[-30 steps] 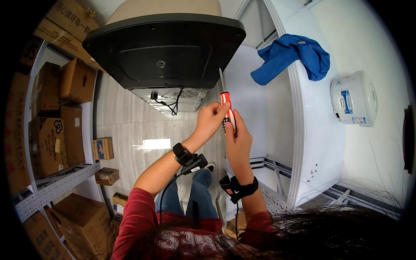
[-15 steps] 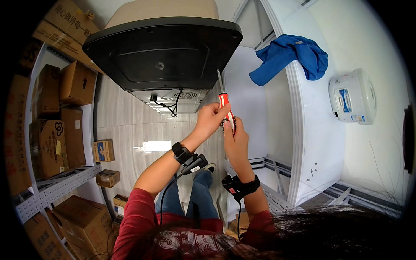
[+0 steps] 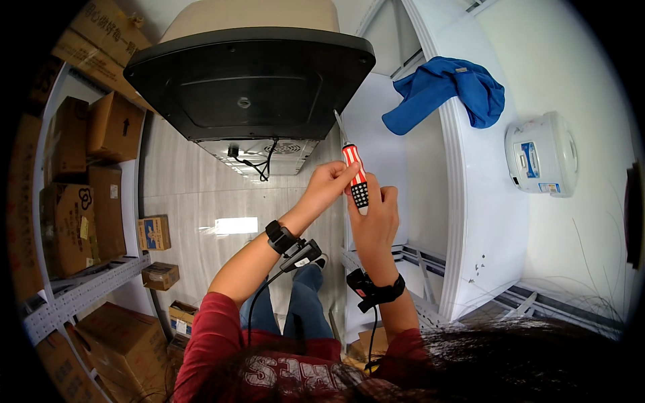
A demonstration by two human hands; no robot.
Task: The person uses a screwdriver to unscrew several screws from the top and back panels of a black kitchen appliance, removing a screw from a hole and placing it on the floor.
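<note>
A screwdriver (image 3: 356,171) has a red-and-white striped handle with a black, white-dotted end. Its metal shaft reaches up to the right edge of the black panel (image 3: 222,91), with the tip at or very near that edge. My left hand (image 3: 329,183) pinches the front of the handle between thumb and fingers. Around the handle's rear end is my right hand (image 3: 375,218), thumb on one side and fingers on the other, the dotted end showing between them. The panel belongs to a beige-topped appliance (image 3: 255,15) with a dangling black power cord (image 3: 263,169).
Shelves with cardboard boxes (image 3: 114,127) stand at the left, and small boxes (image 3: 154,233) lie on the floor. On the white shelf at the right are a blue cloth (image 3: 447,94), a white rice cooker (image 3: 543,154) and several tiny dark pieces (image 3: 479,267).
The right hand has shifted and turned on the handle, and the handle has rotated so its dotted end now faces up. The left hand keeps its pinch. The view has moved slightly.
</note>
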